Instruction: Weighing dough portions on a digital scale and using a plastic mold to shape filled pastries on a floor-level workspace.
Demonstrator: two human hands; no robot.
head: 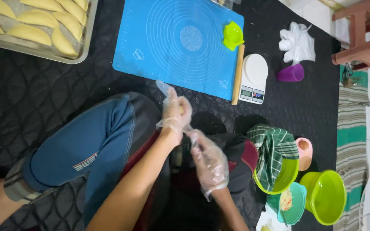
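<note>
Hands in clear plastic gloves meet over the lap. L hand (174,113) raised, fingers loosely curled, gripping nothing solid; glove cuff loose at wrist. R hand (208,160) pinches that cuff, fingers closed on the film. Just beyond the hands: blue silicone baking mat (150,51), w/ green dumpling mould (233,35), wooden rolling pin (237,75) and white kitchen scale (253,79) along its R edge. Far L of hands: metal tray (86,36) of folded pastries (35,32). R of R hand: green bowl under checked cloth (273,152).

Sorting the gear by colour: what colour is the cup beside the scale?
Purple. The cup lies beside the white scale, clearest in the head view.
</note>
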